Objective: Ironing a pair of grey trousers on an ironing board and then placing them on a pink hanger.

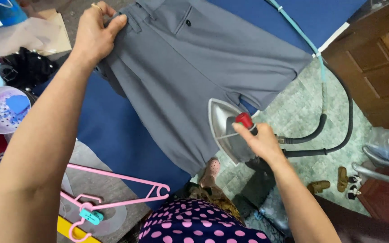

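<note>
Steam iron (227,130) gripped by right hand (260,141), tip pointed far-left, long axis diagonal.
Grey trousers (194,67) waistband pinched by left hand (93,36) on blue ironing board (118,135).

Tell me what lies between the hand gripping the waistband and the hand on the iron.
In the head view, only grey trousers span from the left hand to the right hand on the steam iron.

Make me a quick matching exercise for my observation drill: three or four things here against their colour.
Things:
1. trousers
2. hanger
3. ironing board cover
4. iron's button

Colours:
A. red
B. grey
C. pink
D. dark blue

Pairs: 1-B, 2-C, 3-D, 4-A. The left hand grips the trousers; the right hand holds the iron.
</note>
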